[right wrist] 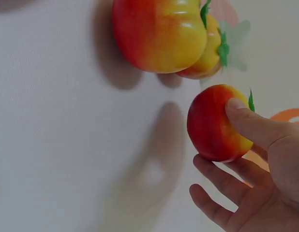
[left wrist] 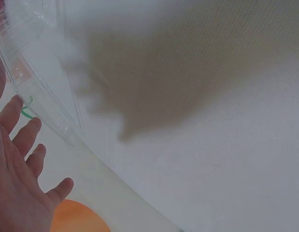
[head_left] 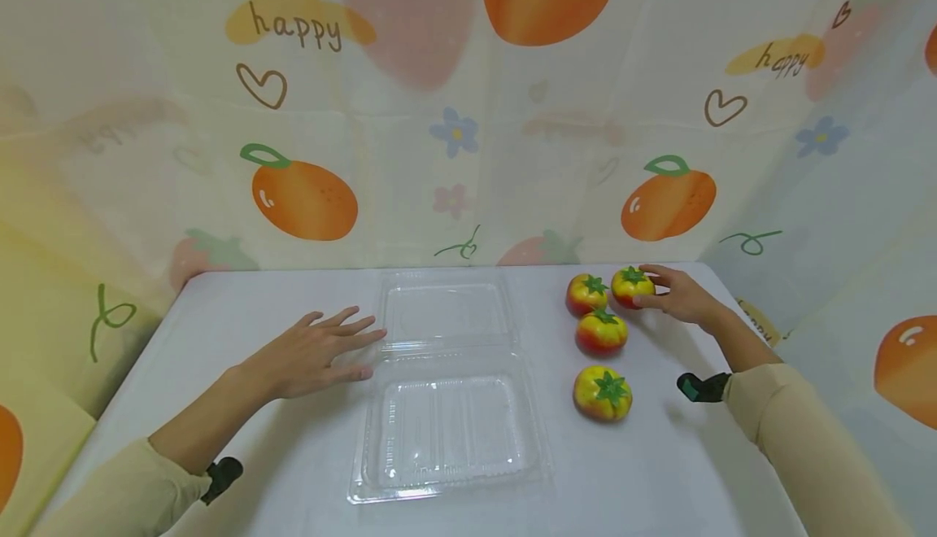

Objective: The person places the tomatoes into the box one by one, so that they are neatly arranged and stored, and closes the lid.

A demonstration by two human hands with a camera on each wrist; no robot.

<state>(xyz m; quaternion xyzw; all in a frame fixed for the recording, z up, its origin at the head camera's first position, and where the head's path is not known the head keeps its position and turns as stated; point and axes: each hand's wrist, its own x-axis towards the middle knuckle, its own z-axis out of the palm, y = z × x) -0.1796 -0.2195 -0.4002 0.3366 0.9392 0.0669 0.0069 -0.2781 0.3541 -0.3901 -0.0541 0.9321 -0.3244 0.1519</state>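
My right hand holds a red-and-yellow tomato with a green leafy top at the back right of the table. The thumb lies on one side of it and the fingers are curled against the other. Close by sit two more tomatoes of the same kind, and another tomato stands nearer the front. My left hand is spread with its fingers apart at the left side of a clear plastic clamshell box. Nothing is in that hand; its fingertips reach the box's edge in the head view.
The clamshell box lies unfolded, its lid toward the back and its ribbed tray toward the front. A white-covered table carries everything. Printed fabric hangs directly behind the table and along both sides.
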